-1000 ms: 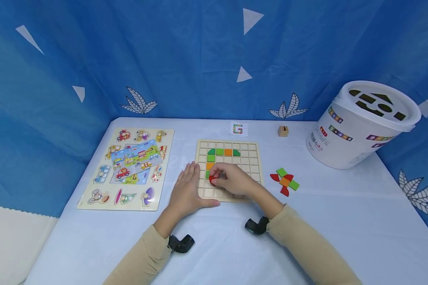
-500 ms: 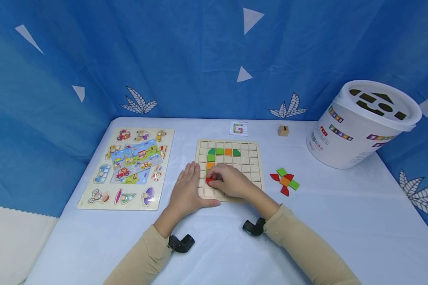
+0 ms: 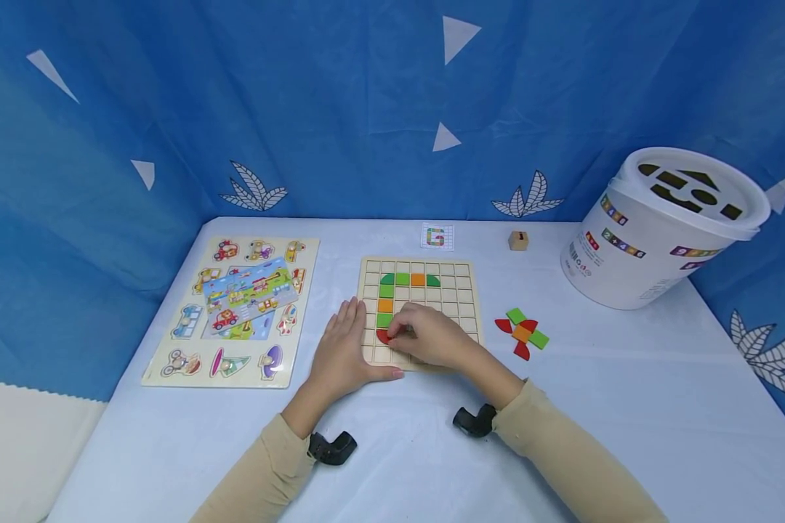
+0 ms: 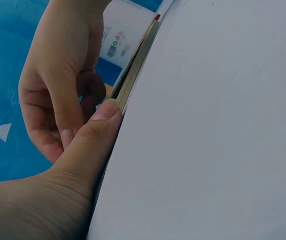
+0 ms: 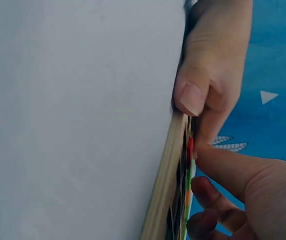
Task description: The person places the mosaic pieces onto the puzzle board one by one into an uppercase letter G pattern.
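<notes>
A wooden grid board (image 3: 454,294) lies on the table. Green and orange tiles sit in its upper left cells, with a red quarter-round tile (image 3: 382,336) below the lowest green one. My left hand (image 3: 343,356) lies flat at the board's left side, its thumb spread along the near edge. Over the board, my right hand (image 3: 432,338) has its fingertips at the red tile. In the right wrist view the thumb (image 5: 223,162) is by the red tile, while the other fingertips stand apart from it. Most of the lower board is hidden under this hand.
Loose red, green and orange tiles (image 3: 522,333) lie right of the board. A picture card (image 3: 437,237) and a wooden cube (image 3: 518,240) lie behind it. At left is a peg puzzle (image 3: 163,341) with picture cards on it; at right stands a white bucket (image 3: 628,254).
The red tile has moved down and left, from my right fingers into the cell below the green tile. The right fingertips have drawn back slightly to the right. My left hand stays put.
</notes>
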`<action>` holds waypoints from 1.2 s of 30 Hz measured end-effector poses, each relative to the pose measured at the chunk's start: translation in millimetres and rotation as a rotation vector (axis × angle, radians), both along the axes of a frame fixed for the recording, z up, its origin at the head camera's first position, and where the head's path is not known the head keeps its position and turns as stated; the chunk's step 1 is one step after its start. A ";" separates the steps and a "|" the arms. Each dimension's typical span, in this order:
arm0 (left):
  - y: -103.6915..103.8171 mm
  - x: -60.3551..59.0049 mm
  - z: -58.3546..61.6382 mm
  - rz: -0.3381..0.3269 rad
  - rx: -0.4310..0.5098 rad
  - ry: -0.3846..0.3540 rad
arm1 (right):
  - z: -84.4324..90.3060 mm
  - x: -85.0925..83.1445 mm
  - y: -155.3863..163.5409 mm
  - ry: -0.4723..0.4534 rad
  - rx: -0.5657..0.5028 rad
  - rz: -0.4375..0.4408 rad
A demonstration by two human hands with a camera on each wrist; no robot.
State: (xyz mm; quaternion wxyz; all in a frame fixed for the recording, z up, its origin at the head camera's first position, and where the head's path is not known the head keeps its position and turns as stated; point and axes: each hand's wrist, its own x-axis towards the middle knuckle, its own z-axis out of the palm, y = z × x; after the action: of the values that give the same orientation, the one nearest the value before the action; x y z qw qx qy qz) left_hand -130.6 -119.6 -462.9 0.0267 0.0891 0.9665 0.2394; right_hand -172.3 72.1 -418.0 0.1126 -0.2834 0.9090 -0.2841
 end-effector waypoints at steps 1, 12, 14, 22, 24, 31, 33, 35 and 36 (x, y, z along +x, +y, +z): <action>0.3 -0.1 -0.1 0.002 0.001 -0.001 | 1.2 0.5 3.4 -0.003 0.005 -0.011; 0.7 -1.0 -3.7 0.016 0.014 0.006 | 14.4 -6.3 70.4 0.037 0.093 -0.217; 0.5 -1.0 -4.3 0.015 0.017 0.006 | 14.4 -9.6 87.1 0.062 0.140 -0.269; -0.2 -1.7 -4.9 0.009 0.020 0.008 | 19.5 -12.7 141.9 0.043 0.316 -0.417; -0.5 -1.7 -4.7 0.010 0.021 0.007 | 20.6 -12.2 149.2 0.034 0.347 -0.428; 0.4 -0.4 -2.2 0.008 0.020 0.001 | 17.8 -13.4 159.4 -0.011 0.375 -0.440; 0.8 -0.1 -1.4 0.008 0.021 0.000 | 15.9 -14.7 160.2 -0.029 0.361 -0.445; 1.0 -0.1 -0.9 0.008 0.022 0.000 | 13.8 -15.8 161.1 -0.049 0.338 -0.449; 1.0 -0.1 -0.7 0.008 0.022 0.001 | 12.5 -16.3 161.5 -0.060 0.321 -0.449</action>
State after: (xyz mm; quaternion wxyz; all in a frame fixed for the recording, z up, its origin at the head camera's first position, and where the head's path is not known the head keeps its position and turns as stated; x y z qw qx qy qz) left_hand -130.6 -118.6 -463.6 0.0241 0.0859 0.9641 0.2499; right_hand -188.6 233.5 -405.5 0.1172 -0.0449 0.9787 -0.1627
